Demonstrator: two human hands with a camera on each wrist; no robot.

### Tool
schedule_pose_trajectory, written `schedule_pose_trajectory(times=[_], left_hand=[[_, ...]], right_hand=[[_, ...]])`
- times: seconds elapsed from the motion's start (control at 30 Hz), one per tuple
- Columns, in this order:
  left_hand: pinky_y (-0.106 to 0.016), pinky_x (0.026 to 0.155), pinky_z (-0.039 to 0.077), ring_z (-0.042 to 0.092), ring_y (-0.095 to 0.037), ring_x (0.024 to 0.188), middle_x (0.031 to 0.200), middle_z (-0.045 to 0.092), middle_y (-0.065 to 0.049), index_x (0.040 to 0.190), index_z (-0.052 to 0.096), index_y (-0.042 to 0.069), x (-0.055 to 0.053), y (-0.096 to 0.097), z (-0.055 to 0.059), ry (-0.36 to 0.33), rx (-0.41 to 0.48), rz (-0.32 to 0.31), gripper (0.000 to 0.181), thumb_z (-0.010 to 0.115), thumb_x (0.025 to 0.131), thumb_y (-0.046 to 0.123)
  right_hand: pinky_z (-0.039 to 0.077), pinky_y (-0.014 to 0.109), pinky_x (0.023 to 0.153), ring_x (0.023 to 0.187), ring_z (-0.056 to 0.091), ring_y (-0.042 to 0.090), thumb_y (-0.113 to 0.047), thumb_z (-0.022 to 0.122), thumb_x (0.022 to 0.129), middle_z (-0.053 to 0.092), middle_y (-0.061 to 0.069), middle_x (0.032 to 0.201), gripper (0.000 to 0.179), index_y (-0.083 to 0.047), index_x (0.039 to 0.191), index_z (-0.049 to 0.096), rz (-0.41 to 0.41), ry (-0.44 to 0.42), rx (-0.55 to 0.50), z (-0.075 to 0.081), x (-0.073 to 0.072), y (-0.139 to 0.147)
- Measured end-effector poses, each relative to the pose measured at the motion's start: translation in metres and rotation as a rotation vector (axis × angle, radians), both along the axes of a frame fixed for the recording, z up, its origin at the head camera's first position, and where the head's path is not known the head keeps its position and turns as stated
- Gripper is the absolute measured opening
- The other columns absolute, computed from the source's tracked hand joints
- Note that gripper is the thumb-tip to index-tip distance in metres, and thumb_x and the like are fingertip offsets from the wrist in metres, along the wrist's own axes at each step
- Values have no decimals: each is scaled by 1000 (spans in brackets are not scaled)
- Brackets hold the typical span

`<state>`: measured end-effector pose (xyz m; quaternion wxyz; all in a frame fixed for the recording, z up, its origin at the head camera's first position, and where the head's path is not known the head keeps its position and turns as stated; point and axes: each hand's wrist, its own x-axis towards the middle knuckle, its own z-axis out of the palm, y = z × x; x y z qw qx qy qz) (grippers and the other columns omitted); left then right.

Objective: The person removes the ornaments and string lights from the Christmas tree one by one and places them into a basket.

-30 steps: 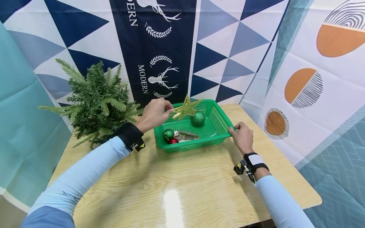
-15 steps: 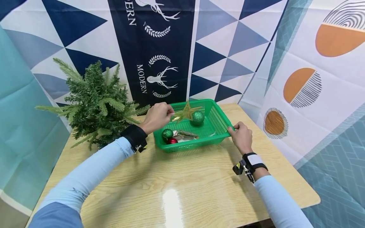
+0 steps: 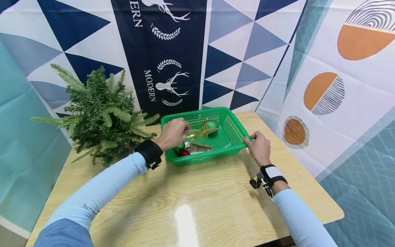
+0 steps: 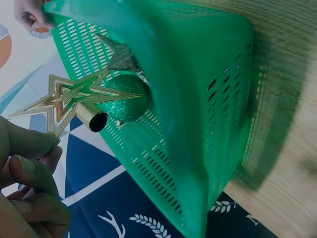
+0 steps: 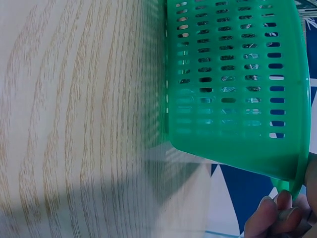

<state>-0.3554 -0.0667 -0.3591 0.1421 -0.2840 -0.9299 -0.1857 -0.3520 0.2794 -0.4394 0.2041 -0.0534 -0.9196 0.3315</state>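
Observation:
My left hand [image 3: 174, 133] pinches one point of a gold star tree topper [image 3: 203, 131] between thumb and fingers, over the left part of a green plastic basket [image 3: 232, 145]. In the left wrist view the star's hollow gold socket [image 4: 91, 117] shows below its frame. My right hand [image 3: 260, 146] grips the basket's right rim, thumb on top and fingers curled under. Inside the basket lie a large green glitter ball [image 3: 213, 127], a red ball [image 3: 184, 153], a smaller green ball [image 3: 180, 146] partly behind my left hand, and some wrapped items [image 3: 198, 145].
A small artificial fir tree [image 3: 102, 116] stands on the wooden table [image 3: 154, 202] left of the basket. Patterned cloth [image 3: 172, 41] hangs right behind the table and along the right side. The table's right edge lies beyond my right hand.
My left hand has lowered with the star, which now sits deeper over the basket and has turned. The right hand keeps its grip on the rim. The head view has shifted slightly.

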Motion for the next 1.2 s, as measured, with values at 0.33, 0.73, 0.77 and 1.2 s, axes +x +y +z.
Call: schedule_pose_trajectory(times=[0.33, 0.73, 0.77, 1.2], left_hand=[[-37, 75, 57, 67, -24, 94, 101, 69, -8, 104, 79, 7, 7, 3, -12, -7, -59, -33, 21, 60, 99, 0], [-35, 69, 55, 66, -21, 89, 97, 70, -4, 101, 81, 9, 10, -1, -28, -40, -37, -58, 13, 68, 100, 8], [-35, 69, 55, 67, -21, 89, 97, 70, -4, 102, 81, 9, 11, -1, -30, -46, -34, -57, 13, 69, 100, 9], [-27, 63, 49, 66, -14, 80, 90, 69, 3, 95, 80, 17, 17, -5, -42, -83, 43, -61, 11, 75, 97, 27]], right_hand=[[41, 35, 54, 63, 59, 29, -23, 66, 99, 65, 14, 76, 23, 0, 97, 65, 2, -1, 3, 2, 1, -4], [42, 36, 57, 65, 60, 31, -24, 67, 99, 66, 14, 76, 25, 1, 98, 67, 10, -11, 1, 2, -1, -10], [42, 37, 57, 65, 60, 31, -24, 67, 99, 66, 14, 76, 25, 1, 98, 67, 12, -12, 1, 2, -1, -11], [43, 37, 58, 68, 62, 32, -26, 65, 99, 68, 17, 82, 28, 2, 103, 66, 32, -35, -2, 0, -4, -11]])
